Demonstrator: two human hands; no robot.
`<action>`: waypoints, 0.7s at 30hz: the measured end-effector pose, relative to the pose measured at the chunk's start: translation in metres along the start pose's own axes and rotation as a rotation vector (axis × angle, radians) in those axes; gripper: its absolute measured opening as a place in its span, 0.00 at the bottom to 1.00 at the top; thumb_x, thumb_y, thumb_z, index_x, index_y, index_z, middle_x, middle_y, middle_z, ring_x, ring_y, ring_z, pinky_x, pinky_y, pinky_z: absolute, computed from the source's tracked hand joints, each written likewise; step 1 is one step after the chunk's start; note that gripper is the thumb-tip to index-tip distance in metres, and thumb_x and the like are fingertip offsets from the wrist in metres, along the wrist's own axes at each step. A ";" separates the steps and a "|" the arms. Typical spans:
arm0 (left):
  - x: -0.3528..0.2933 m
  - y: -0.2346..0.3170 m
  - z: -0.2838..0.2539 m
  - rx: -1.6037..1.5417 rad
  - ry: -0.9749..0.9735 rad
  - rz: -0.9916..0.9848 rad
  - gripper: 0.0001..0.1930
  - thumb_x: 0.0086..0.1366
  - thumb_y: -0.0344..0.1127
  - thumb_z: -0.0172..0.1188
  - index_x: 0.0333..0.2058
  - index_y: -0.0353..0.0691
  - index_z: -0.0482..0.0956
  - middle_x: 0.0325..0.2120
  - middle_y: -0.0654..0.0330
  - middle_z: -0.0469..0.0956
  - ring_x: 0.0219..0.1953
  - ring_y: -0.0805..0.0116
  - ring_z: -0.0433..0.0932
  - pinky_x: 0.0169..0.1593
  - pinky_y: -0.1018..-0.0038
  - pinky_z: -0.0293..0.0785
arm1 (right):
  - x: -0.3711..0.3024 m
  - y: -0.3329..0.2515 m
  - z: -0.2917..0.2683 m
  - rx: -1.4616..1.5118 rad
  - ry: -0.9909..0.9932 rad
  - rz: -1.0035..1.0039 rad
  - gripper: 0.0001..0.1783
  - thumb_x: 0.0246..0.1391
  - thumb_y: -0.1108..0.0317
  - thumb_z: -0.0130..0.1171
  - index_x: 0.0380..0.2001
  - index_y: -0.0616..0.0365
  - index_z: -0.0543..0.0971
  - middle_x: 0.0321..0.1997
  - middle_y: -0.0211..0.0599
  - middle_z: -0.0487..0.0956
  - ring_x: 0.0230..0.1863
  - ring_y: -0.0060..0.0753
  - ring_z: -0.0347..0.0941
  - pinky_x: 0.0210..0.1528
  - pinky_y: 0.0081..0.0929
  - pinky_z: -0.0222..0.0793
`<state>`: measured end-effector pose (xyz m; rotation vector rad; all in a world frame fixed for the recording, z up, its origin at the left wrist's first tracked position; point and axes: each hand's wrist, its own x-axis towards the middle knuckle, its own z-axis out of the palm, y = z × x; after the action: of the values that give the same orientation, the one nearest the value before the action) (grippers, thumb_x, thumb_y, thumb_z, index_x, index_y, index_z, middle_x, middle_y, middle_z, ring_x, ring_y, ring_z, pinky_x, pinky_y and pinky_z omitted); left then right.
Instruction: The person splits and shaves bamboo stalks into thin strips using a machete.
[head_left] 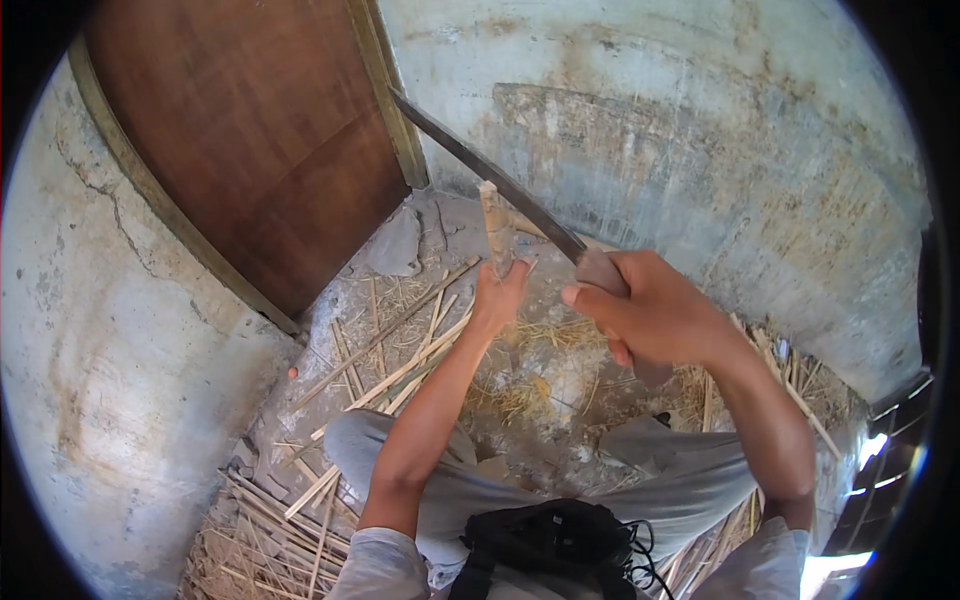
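My right hand (655, 305) is closed round the wooden handle of a machete (490, 172). Its long dark blade slants up to the far left, the tip overlapping the door frame in view. My left hand (500, 292) grips a pale brown bamboo piece (496, 225), held roughly upright in front of my legs. The piece's top end lies close to the blade in view; whether they touch I cannot tell. Below my fist its lower part is blurred. Another pale length behind it, partly hidden by the blade and my hand, lies near the wall.
Split bamboo strips (415, 370) lie on the dirt floor to the left, with more strips (265, 535) at the lower left. Straw and shavings (520, 395) litter the ground between my legs. A brown door (250, 120) and a stained wall (670, 130) stand ahead.
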<state>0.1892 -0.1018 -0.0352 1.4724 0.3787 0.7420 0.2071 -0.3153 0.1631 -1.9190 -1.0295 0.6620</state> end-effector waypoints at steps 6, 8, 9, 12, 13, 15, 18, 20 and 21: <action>0.005 0.010 -0.002 -0.038 -0.081 -0.059 0.17 0.63 0.40 0.59 0.17 0.42 0.69 0.13 0.70 0.66 0.13 0.79 0.60 0.18 0.74 0.54 | 0.024 0.005 0.003 0.413 -0.169 0.227 0.19 0.52 0.62 0.66 0.17 0.57 0.68 0.13 0.29 0.69 0.11 0.23 0.67 0.13 0.25 0.61; 0.011 -0.004 0.001 0.018 -0.014 -0.014 0.18 0.63 0.41 0.58 0.17 0.42 0.69 0.13 0.70 0.66 0.14 0.79 0.61 0.18 0.74 0.55 | 0.029 0.003 0.000 0.278 -0.148 0.229 0.19 0.50 0.63 0.66 0.16 0.58 0.69 0.12 0.31 0.69 0.10 0.24 0.67 0.12 0.26 0.60; 0.013 -0.007 0.003 0.068 0.047 0.020 0.19 0.64 0.43 0.58 0.16 0.42 0.69 0.13 0.70 0.66 0.15 0.79 0.61 0.19 0.73 0.55 | 0.031 -0.001 0.000 0.118 -0.071 0.220 0.18 0.49 0.65 0.65 0.16 0.61 0.69 0.12 0.33 0.69 0.10 0.26 0.67 0.11 0.27 0.60; 0.020 -0.012 0.009 0.131 0.076 0.067 0.20 0.64 0.42 0.57 0.17 0.39 0.70 0.12 0.69 0.66 0.16 0.79 0.62 0.21 0.72 0.57 | 0.035 -0.004 -0.001 -0.086 0.060 0.190 0.15 0.47 0.68 0.62 0.17 0.66 0.70 0.11 0.37 0.70 0.09 0.29 0.68 0.11 0.29 0.60; 0.020 -0.011 0.013 0.126 0.071 0.068 0.20 0.64 0.42 0.57 0.17 0.39 0.70 0.12 0.69 0.66 0.16 0.79 0.62 0.21 0.72 0.57 | 0.034 -0.003 -0.002 -0.130 0.113 0.175 0.13 0.47 0.70 0.60 0.18 0.69 0.71 0.11 0.38 0.71 0.09 0.30 0.69 0.11 0.30 0.61; 0.021 -0.010 0.019 0.143 0.111 0.116 0.20 0.64 0.41 0.57 0.17 0.35 0.70 0.11 0.67 0.65 0.18 0.78 0.62 0.23 0.69 0.59 | 0.032 -0.001 -0.005 -0.151 0.120 0.163 0.13 0.47 0.71 0.60 0.19 0.69 0.71 0.12 0.39 0.71 0.09 0.31 0.69 0.11 0.31 0.62; 0.018 -0.010 0.020 0.190 0.109 0.116 0.20 0.64 0.40 0.57 0.17 0.33 0.70 0.11 0.66 0.65 0.19 0.77 0.62 0.24 0.67 0.60 | 0.031 0.003 -0.008 -0.190 0.130 0.145 0.12 0.47 0.71 0.58 0.20 0.70 0.71 0.12 0.41 0.72 0.09 0.31 0.69 0.12 0.31 0.63; 0.018 -0.010 0.023 0.188 0.118 0.140 0.20 0.64 0.39 0.57 0.16 0.33 0.70 0.11 0.65 0.65 0.19 0.77 0.62 0.24 0.67 0.60 | 0.030 0.007 -0.009 -0.210 0.134 0.141 0.11 0.47 0.71 0.58 0.20 0.70 0.71 0.12 0.41 0.72 0.09 0.31 0.69 0.12 0.31 0.63; 0.018 -0.010 0.025 0.188 0.127 0.161 0.20 0.64 0.39 0.57 0.16 0.33 0.69 0.11 0.65 0.65 0.19 0.77 0.63 0.24 0.67 0.60 | 0.029 0.005 -0.009 -0.217 0.146 0.160 0.12 0.48 0.71 0.59 0.20 0.69 0.71 0.12 0.40 0.72 0.09 0.30 0.69 0.12 0.30 0.63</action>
<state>0.2201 -0.1083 -0.0386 1.6507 0.4392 0.9521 0.2308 -0.2964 0.1619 -2.2216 -0.8925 0.5053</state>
